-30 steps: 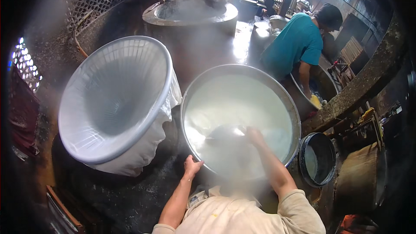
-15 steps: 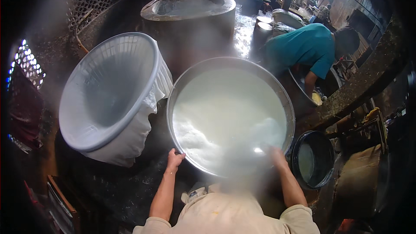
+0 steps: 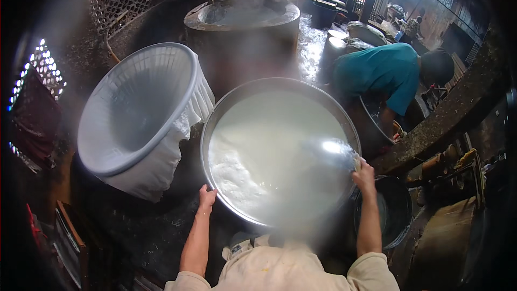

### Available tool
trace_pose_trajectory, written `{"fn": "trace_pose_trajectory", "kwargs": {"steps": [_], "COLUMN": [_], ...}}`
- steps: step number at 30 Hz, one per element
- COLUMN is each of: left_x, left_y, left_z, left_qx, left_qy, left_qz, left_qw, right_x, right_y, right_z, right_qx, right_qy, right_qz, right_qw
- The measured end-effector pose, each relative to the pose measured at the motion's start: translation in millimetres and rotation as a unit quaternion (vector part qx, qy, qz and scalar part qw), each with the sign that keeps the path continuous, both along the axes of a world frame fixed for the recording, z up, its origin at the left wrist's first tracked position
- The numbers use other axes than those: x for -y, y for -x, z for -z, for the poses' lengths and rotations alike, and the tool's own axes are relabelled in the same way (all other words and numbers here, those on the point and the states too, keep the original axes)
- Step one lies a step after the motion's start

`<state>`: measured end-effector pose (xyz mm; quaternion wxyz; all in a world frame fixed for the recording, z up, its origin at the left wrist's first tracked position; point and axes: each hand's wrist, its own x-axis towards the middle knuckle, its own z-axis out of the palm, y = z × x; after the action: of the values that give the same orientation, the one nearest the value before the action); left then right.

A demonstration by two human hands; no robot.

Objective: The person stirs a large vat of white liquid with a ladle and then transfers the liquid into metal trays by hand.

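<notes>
A large round metal vat (image 3: 354, 129) stands before me, full of pale milky liquid (image 3: 280, 145) with white froth (image 3: 234, 175) along its near left side. My left hand (image 3: 207, 196) is closed on the rim at the near left. Over the right side of the vat, my right hand (image 3: 364, 177) is closed around the short handle of a shiny metal scoop (image 3: 335, 149). The scoop's bowl lies at the liquid's surface, blurred by steam and glare, so its exact shape cannot be told.
Left of the vat leans a wide round frame (image 3: 189, 94) lined with white cloth (image 3: 156, 175). A dark bucket (image 3: 398, 199) stands at the right. Behind is a round masonry well (image 3: 242, 35) with steam. A person in a teal shirt (image 3: 377, 70) bends over another tub at far right.
My right hand has moved up and to the right, from the near right of the vat to its right rim, bringing the scoop into view. My left hand stays on the rim.
</notes>
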<state>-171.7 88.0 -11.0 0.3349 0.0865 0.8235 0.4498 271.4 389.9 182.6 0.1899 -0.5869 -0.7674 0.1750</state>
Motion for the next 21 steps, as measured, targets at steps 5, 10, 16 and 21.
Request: {"fn": "trace_pose_trajectory", "kwargs": {"steps": [5, 10, 16, 21], "left_x": [4, 5, 8, 3], "left_y": [0, 1, 10, 8], "left_z": [3, 2, 9, -15], "left_qx": [-0.003, 0.011, -0.01, -0.016], "left_qy": [-0.017, -0.003, -0.016, 0.003], "left_qz": [-0.02, -0.019, -0.017, 0.036], "left_qw": [1.0, 1.0, 1.0, 0.999], "right_x": [-35, -10, 42, 95], "right_y": [29, 39, 64, 100], "right_z": [73, 123, 176, 180], "right_qx": [0.014, -0.021, 0.009, -0.031], "right_qy": [0.064, 0.078, 0.048, 0.103], "right_qz": [0.059, 0.028, -0.032, -0.041], "right_qw": [0.996, 0.996, 0.998, 0.993]}}
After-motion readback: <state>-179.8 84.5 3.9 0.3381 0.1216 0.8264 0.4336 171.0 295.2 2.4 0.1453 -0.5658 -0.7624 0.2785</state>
